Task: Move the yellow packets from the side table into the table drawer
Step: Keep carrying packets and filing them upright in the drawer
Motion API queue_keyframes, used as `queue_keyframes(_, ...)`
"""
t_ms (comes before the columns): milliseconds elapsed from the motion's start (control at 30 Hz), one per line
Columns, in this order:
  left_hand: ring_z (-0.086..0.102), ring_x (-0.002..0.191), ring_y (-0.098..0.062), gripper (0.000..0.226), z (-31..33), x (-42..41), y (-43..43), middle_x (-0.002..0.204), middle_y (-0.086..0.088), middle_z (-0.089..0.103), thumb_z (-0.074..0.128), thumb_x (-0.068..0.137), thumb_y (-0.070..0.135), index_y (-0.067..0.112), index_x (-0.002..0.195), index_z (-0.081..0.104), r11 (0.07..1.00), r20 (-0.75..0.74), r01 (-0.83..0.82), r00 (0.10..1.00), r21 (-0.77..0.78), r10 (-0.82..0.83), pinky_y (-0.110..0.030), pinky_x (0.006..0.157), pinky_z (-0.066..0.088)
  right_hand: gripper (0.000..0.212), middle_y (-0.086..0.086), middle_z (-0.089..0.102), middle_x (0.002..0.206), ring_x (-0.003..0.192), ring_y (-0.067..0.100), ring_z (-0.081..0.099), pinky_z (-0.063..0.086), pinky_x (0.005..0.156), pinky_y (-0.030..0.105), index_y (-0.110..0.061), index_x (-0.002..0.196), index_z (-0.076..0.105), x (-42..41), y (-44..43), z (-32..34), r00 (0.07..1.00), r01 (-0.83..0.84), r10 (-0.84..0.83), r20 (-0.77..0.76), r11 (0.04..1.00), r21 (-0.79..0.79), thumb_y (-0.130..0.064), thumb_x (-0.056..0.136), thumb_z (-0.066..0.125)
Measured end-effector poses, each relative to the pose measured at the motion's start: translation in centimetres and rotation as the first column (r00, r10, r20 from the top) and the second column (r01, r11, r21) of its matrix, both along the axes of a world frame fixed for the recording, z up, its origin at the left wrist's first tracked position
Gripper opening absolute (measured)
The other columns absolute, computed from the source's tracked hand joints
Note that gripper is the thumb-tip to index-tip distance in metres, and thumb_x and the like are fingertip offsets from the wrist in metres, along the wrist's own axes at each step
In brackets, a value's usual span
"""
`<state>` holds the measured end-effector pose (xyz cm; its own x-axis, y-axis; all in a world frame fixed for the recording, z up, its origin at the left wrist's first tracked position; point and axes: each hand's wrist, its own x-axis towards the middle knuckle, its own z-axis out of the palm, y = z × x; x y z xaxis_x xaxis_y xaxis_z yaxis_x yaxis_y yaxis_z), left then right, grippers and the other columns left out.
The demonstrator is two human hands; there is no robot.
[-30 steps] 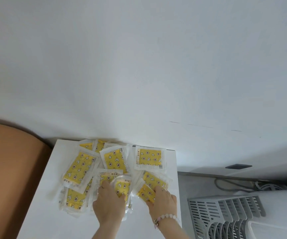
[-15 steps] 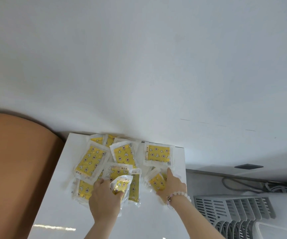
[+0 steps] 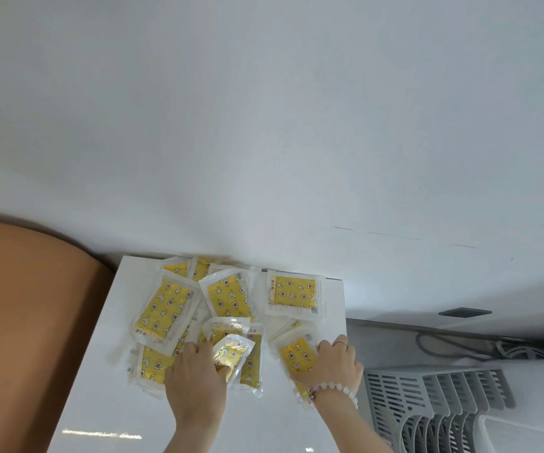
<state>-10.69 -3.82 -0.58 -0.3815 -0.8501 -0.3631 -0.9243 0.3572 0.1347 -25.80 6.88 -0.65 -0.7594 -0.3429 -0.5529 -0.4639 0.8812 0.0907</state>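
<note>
Yellow packets (image 3: 162, 308) lie in an overlapping heap on the white side table (image 3: 107, 403), reaching its back edge at the wall (image 3: 264, 125). The left hand (image 3: 198, 377) grips a crumpled packet (image 3: 229, 354). The right hand (image 3: 336, 364) curls over an edge packet (image 3: 297, 356) at the table's right rim. The near tabletop is bare; a grey rack (image 3: 427, 397) stands beyond that rim.
</note>
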Motion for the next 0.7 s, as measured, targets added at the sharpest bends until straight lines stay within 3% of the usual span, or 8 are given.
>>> queue_keyframes(100, 0.055, 0.096, -0.017, 0.034, 0.1, 0.4, 0.0, 0.097, 0.003, 0.058, 0.072, 0.078, 0.04, 0.022, 0.106, 0.064, 0.998, -0.068, 0.048, 0.996, -0.03, -0.049, -0.027, 0.078, 0.039, 0.044, -0.004, 0.043, 0.118, 0.112, 0.013, 0.044, 0.037, 0.088, 0.024, -0.027, 0.108, 0.051, 0.4, 0.2, 0.1, 0.999, -0.053, 0.054, 0.005, 0.997, -0.049, -0.058, 0.077, 0.06)
queue_keyframes(167, 0.055, 0.095, -0.014, 0.034, 0.5, 0.4, 0.0, 0.102, 0.004, 0.052, 0.066, 0.084, 0.038, 0.022, 0.114, 0.06, 0.997, -0.11, 0.07, 0.992, 0.029, -0.066, -0.021, 0.073, 0.04, 0.021, -0.006, 0.046, 0.098, 0.096, 0.013, 0.049, 0.042, 0.081, 0.022, -0.029, 0.084, 0.042, 0.7, 0.4, 0.0, 0.993, -0.011, 0.026, 0.112, 0.99, -0.138, -0.042, 0.082, 0.058)
queue_keyframes(233, 0.056, 0.093, -0.008, 0.033, 1.0, 0.4, 0.0, 0.108, 0.008, 0.044, 0.056, 0.091, 0.038, 0.025, 0.12, 0.051, 0.994, -0.141, 0.092, 0.987, 0.065, -0.082, -0.015, 0.066, 0.039, 0.029, -0.009, 0.043, 0.077, 0.08, 0.014, 0.049, 0.042, 0.068, 0.021, -0.028, 0.069, 0.029, 1.5, 0.2, -0.1, 0.976, 0.053, -0.017, 0.219, 0.985, -0.162, -0.03, 0.083, 0.054)
queue_keyframes(333, 0.057, 0.096, -0.006, 0.037, 1.8, 0.4, 0.0, 0.112, 0.009, 0.043, 0.053, 0.093, 0.034, 0.027, 0.127, 0.041, 0.987, -0.178, 0.149, 0.975, 0.063, -0.136, -0.016, 0.069, 0.042, 0.021, -0.01, 0.046, 0.075, 0.074, 0.014, 0.05, 0.041, 0.063, 0.02, -0.027, 0.08, 0.036, 2.0, 0.2, 0.4, 0.96, 0.129, -0.074, 0.272, 0.973, -0.193, -0.029, 0.081, 0.057)
queue_keyframes(400, 0.057, 0.102, -0.007, 0.053, 2.5, 0.4, 0.2, 0.119, 0.009, 0.049, 0.058, 0.091, 0.025, 0.027, 0.136, 0.031, 0.982, -0.241, 0.159, 0.962, 0.103, -0.13, -0.018, 0.076, 0.044, 0.028, -0.009, 0.05, 0.082, 0.076, 0.013, 0.051, 0.041, 0.064, 0.02, -0.027, 0.092, 0.039, 1.9, 0.4, 1.0, 0.948, 0.174, -0.105, 0.301, 0.961, -0.214, -0.033, 0.079, 0.063)
queue_keyframes(500, 0.057, 0.104, -0.011, 0.069, 3.7, 0.1, 0.0, 0.12, 0.008, 0.055, 0.062, 0.087, 0.017, 0.025, 0.143, 0.023, 0.975, -0.296, 0.141, 0.951, 0.174, -0.085, -0.019, 0.077, 0.043, 0.028, -0.008, 0.052, 0.085, 0.078, 0.011, 0.053, 0.045, 0.065, 0.02, -0.024, 0.087, 0.041, 1.2, 0.8, 2.8, 0.939, 0.231, -0.157, 0.307, 0.947, -0.224, -0.037, 0.079, 0.064)
queue_keyframes(600, 0.053, 0.108, -0.011, 0.047, 6.2, -0.5, 0.1, 0.118, 0.007, 0.049, 0.056, 0.091, 0.028, 0.028, 0.136, 0.041, 0.948, -0.279, 0.197, 0.952, 0.251, -0.124, -0.021, 0.086, 0.044, 0.024, -0.009, 0.056, 0.083, 0.079, 0.011, 0.058, 0.048, 0.066, 0.019, -0.023, 0.079, 0.045, 0.3, 1.3, 5.8, 0.902, 0.345, -0.241, 0.358, 0.901, -0.265, -0.036, 0.077, 0.065)
queue_keyframes(700, 0.057, 0.089, -0.013, 0.034, 10.0, -1.8, 0.1, 0.099, 0.005, 0.053, 0.059, 0.088, 0.035, 0.018, 0.117, 0.056, 0.937, -0.31, 0.144, 0.95, 0.319, -0.04, -0.024, 0.074, 0.043, 0.022, -0.008, 0.064, 0.088, 0.081, 0.009, 0.063, 0.051, 0.07, 0.019, -0.022, 0.084, 0.057, -0.3, 2.0, 9.7, 0.83, 0.492, -0.327, 0.451, 0.81, -0.319, -0.036, 0.073, 0.07)
